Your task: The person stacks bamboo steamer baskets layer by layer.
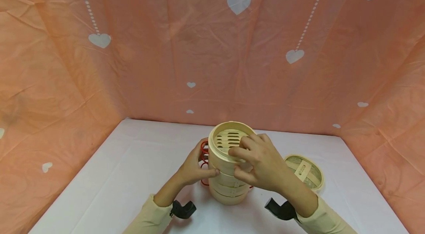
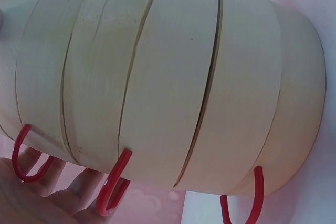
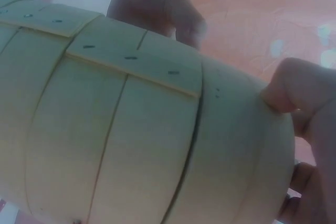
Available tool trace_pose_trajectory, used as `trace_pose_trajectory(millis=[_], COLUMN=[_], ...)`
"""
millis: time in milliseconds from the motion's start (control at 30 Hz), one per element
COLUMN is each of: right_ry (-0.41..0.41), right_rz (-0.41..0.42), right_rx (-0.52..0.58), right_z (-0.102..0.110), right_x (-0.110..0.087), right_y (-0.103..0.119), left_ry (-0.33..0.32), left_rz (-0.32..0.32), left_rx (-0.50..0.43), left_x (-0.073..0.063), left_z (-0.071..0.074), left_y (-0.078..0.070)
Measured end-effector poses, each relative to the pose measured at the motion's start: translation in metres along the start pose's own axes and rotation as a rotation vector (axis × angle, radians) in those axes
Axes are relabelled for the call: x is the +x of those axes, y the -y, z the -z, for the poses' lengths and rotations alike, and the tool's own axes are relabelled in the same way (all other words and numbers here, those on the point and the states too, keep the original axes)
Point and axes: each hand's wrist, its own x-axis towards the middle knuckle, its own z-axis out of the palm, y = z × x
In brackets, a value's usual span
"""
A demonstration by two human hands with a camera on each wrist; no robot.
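Observation:
A stack of round bamboo steamer baskets (image 1: 229, 191) stands upright on the table, with a slatted floor (image 1: 229, 137) showing inside the top one. Against the stack's left side my left hand (image 1: 192, 166) holds on, thumb across the front and fingers behind the red handles (image 2: 111, 181). My right hand (image 1: 262, 162) grips the top basket's right front rim, thumb outside and bent fingers over the edge. In the right wrist view, stapled bamboo strips (image 3: 134, 66) join the bands of the baskets. The tips of my left fingers are partly hidden in the head view.
To the right, partly behind my right forearm, lies a round bamboo lid (image 1: 312, 169) with a cross strip. The white table (image 1: 149, 142) meets pink cloth walls (image 1: 212, 60) with heart prints at the back and sides.

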Motion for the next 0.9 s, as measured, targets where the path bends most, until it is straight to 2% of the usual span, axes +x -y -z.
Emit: trace_pose_trajectory(millis=[133,567,900], right_ry=[-0.005,-0.013,-0.007], right_rz=[-0.002,0.008,0.005], right_rx=[-0.003,0.004,-0.016], right_z=[0.0003,0.0006,0.0], right_x=[0.0001,0.0007,-0.0008], right_y=[0.0003,0.0019,0.0016], left_ry=[0.004,0.017,0.003], left_rz=[0.021,-0.007,-0.025], left_rx=[-0.003,-0.036,0.003], left_x=[0.0,0.0005,0.0007], left_z=[-0.0001,0.0001,0.0006], left_y=[0.0013,0.0041,0.0022])
